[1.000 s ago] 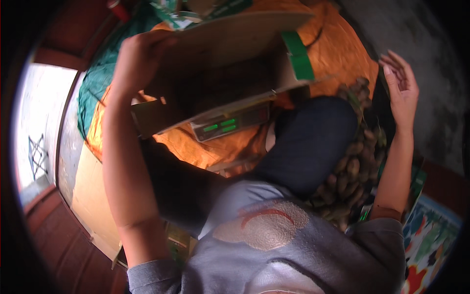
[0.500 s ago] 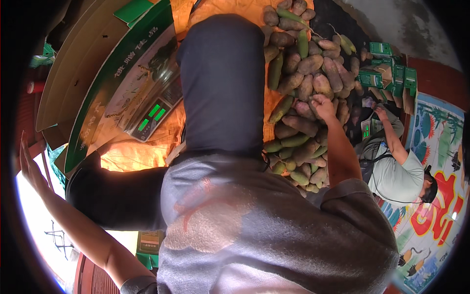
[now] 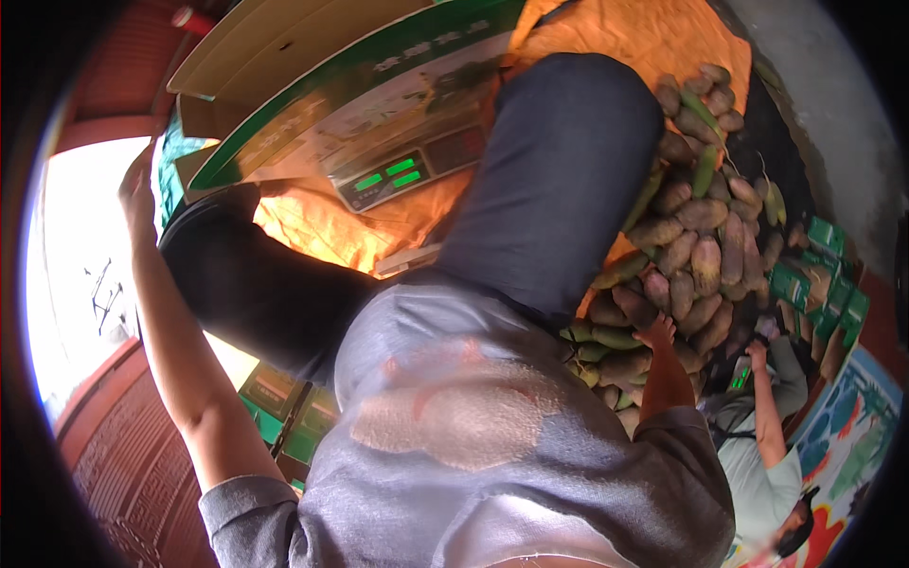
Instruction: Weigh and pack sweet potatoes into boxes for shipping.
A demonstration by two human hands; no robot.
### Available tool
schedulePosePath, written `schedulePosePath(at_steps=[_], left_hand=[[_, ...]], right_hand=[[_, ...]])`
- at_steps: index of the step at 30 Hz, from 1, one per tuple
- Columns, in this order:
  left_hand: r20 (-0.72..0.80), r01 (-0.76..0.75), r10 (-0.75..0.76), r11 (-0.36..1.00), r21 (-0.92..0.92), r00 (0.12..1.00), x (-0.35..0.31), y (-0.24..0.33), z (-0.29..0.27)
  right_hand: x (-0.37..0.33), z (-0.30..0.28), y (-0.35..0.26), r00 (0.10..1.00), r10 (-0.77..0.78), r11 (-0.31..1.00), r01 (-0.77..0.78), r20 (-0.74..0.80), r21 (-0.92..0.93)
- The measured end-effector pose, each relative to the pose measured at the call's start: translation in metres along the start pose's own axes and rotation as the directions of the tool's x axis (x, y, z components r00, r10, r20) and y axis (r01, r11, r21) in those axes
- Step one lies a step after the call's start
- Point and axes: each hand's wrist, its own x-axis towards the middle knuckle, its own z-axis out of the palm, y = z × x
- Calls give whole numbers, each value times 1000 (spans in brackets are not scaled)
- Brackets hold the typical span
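My right hand (image 3: 657,333) lies on the near part of a heap of long roots (image 3: 705,265), brownish-pink and green, that look like radishes. Its fingers are spread over them, and none is lifted. My left hand (image 3: 139,189) is raised at the far left, against bright light, next to the end of a big cardboard box. Its fingers point upward and seem stretched, with nothing visible in them. Between the box and my bent leg, a digital scale (image 3: 393,180) shows a lit green display; part of it is hidden.
The large green-edged cardboard box (image 3: 379,85) stands beyond my left knee. Orange sheeting (image 3: 606,38) covers the ground. At the right, small green boxes (image 3: 824,284) are stacked near another person (image 3: 762,473), who works by a second lit display (image 3: 740,376).
My view has turned, so the scene appears shifted. My right hand has moved from the middle of the heap to its near part, fingers now spread. My left hand is still raised.
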Motion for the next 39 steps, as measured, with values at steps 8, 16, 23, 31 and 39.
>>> schedulePosePath(at_steps=[8,16,23,31,39], left_hand=[[-48,51,-57,991,-122,997,8,-14,20],[-89,-56,38,978,-199,995,19,29,3],[101,-185,234,918,-351,967,58,130,22],[398,-347,436,896,-278,807,76,163,59],[352,-422,403,906,-23,845,66,164,48]], right_hand=[[11,34,21,971,62,988,-93,-232,-123],[-45,-34,-45,996,-73,979,61,-56,-194],[-58,-171,-76,848,-251,931,343,-466,124],[-285,-443,-212,358,-383,343,911,-852,229],[-482,-502,-449,-226,-889,-43,907,-398,-419]])
